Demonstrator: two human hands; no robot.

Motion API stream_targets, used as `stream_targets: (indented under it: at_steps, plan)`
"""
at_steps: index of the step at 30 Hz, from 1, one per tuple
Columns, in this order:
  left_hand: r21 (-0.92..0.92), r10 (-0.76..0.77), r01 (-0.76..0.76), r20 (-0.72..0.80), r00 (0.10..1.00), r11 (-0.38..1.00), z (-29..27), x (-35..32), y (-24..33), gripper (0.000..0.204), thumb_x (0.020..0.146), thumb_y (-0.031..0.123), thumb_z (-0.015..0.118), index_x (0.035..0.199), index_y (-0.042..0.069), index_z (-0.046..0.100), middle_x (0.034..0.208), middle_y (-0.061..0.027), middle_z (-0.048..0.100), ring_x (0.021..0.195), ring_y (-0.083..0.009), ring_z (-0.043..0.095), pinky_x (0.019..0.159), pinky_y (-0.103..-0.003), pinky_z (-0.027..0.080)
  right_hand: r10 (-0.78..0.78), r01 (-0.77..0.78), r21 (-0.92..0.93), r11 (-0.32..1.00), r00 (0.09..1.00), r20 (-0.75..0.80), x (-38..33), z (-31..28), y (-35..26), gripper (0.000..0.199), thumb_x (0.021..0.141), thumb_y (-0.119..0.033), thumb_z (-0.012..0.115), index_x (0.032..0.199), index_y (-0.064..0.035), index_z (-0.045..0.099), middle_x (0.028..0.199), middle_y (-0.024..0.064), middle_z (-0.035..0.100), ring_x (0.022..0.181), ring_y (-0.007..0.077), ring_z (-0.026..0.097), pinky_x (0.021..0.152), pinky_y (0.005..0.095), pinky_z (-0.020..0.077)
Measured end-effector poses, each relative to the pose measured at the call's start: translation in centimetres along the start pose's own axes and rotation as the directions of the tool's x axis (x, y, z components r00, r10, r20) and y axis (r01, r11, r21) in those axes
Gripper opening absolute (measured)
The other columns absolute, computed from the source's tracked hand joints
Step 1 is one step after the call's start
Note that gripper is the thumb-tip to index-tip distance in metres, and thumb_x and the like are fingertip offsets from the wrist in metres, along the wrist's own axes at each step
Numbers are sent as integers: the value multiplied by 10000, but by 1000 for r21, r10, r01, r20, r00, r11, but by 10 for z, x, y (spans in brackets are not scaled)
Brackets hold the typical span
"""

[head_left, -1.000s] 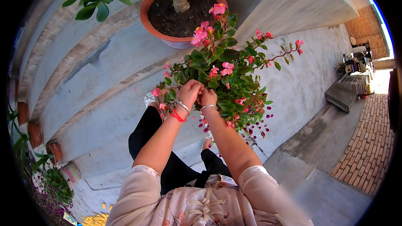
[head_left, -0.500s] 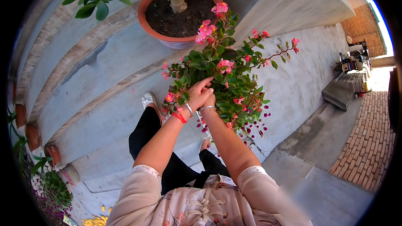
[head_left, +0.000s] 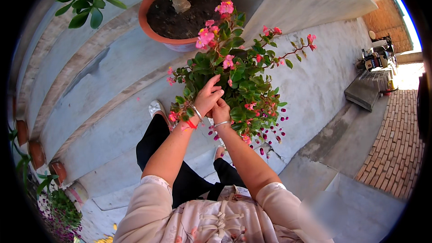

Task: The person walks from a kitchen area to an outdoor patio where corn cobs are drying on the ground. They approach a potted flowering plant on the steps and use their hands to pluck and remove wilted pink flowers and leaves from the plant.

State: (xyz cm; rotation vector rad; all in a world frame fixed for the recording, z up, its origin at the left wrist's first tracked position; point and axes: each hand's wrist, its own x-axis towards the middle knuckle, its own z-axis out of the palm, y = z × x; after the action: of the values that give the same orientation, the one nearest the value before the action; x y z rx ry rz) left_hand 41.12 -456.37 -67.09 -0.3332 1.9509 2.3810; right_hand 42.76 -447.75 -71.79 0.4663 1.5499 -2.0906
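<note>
1. Head view: the flowering plant [head_left: 238,72] with pink blooms fills the centre of the frame.
2. The left hand [head_left: 208,96] rests on its leaves, fingers loosely spread.
3. The right hand [head_left: 221,107], just beside it, reaches into the foliage; I cannot tell its grip.
4. A clay pot [head_left: 153,31] sits at upper centre on the concrete steps [head_left: 103,90].

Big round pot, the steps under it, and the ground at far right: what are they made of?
Pot: looks like unglazed terracotta, with a matte orange-brown rim holding dark soil; coloured plastic can't be ruled out. Steps: probably concrete or cement render, a grey, dull, slightly mottled surface with worn edges. Ground at right: brick paving, small reddish blocks in a regular pattern with visible joints.
</note>
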Motion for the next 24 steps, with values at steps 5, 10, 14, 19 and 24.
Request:
stream_targets:
  at_steps: [5,10,14,19,24]
  plan:
    - [-203,-171,149,-96,981,968,-10,-1,15,477,832,182,456,1282,91,323,1285,-78,372,1012,-151,494,761,-234,391,13,-16,-27,999,994,-106,-1,-8,-13,150,835,-130,470,904,-41,569,562,19,514,380,69,409,347,191,331]
    - [-481,-281,164,-182,942,862,-29,-3,17,402,821,215,470,1193,69,433,1153,-68,501,768,-138,571,591,-219,403,33,-37,-48,998,995,-93,-5,-2,-20,157,834,-144,490,914,-40,576,545,14,510,357,64,384,330,193,306]
    - [-551,-336,187,-182,924,813,-35,-4,16,380,823,234,467,1159,58,461,1081,-64,545,700,-122,564,538,-203,395,20,-21,-31,999,998,-52,-4,3,-20,156,831,-133,500,930,-42,579,544,11,509,350,60,372,326,194,292]
    - [-586,-364,174,-222,905,791,-40,-8,13,361,825,231,459,1131,40,477,1032,-63,569,656,-103,553,506,-189,387,-72,70,-136,988,997,-14,-7,21,-24,187,830,-106,492,989,-46,570,546,-2,507,407,55,421,360,190,323]
    - [-590,-373,161,-257,892,791,-32,-7,15,342,829,220,456,1112,33,487,1017,-65,573,643,-99,550,491,-183,388,-255,217,-433,875,966,-31,12,24,-28,258,803,-108,513,1049,-40,551,575,40,549,479,104,500,441,241,391]
